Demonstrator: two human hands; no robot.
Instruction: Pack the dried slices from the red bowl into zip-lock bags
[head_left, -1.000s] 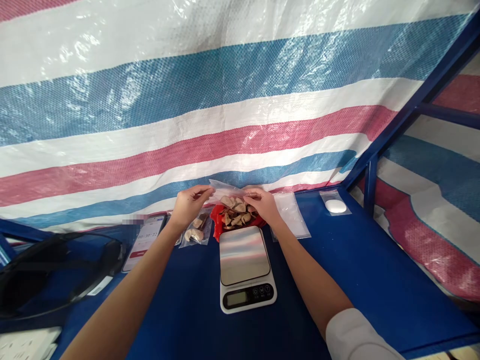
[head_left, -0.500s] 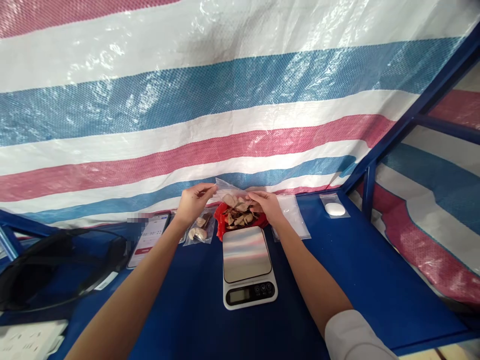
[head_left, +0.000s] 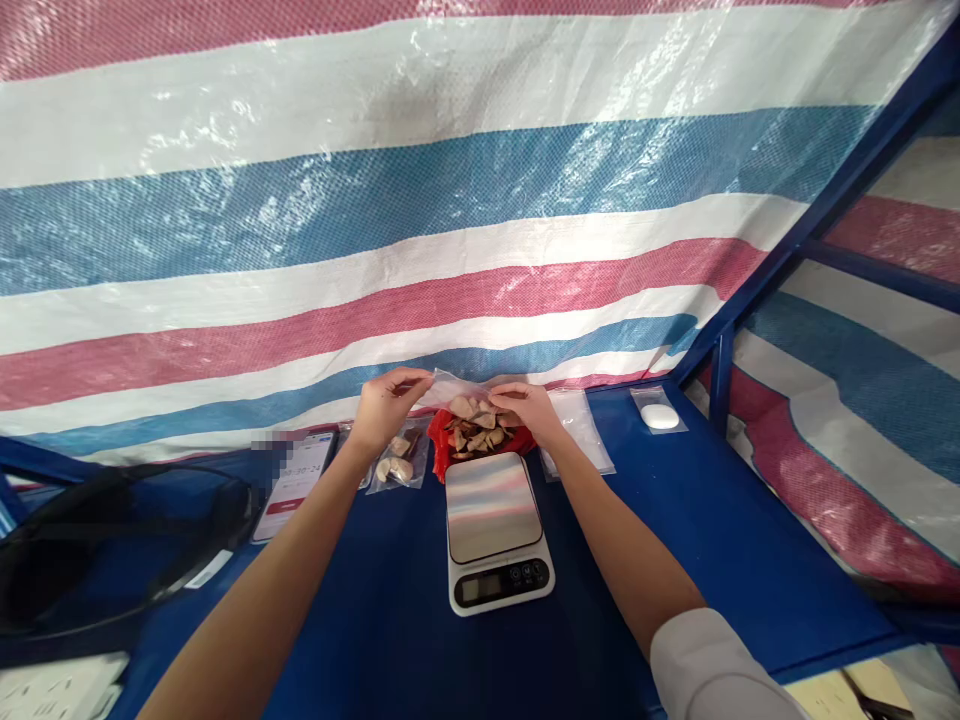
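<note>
Between my hands a clear plastic bag (head_left: 456, 386) is stretched above a red bag (head_left: 441, 446) of dried brownish slices (head_left: 482, 438). My left hand (head_left: 388, 405) pinches the clear bag's left edge. On the other side my right hand (head_left: 529, 408) has its fingers closed at the bag's right edge. Pale pieces show through or below the film; whether they lie inside the clear bag I cannot tell. Just in front of the red bag sits a white kitchen scale (head_left: 496, 530) with a bare shiny plate.
Left of the red bag lies a clear bag of pale pieces (head_left: 396, 468), then a phone (head_left: 300, 485) showing a timer. Flat clear bags (head_left: 581, 435) and a bagged white object (head_left: 660, 416) lie right. A black strap-like item (head_left: 127, 540) and a power strip (head_left: 60, 688) are far left.
The clear bag's top edge has sunk slightly and its film lies lower over the slices. Both hands keep their hold. The view has shifted a little.
</note>
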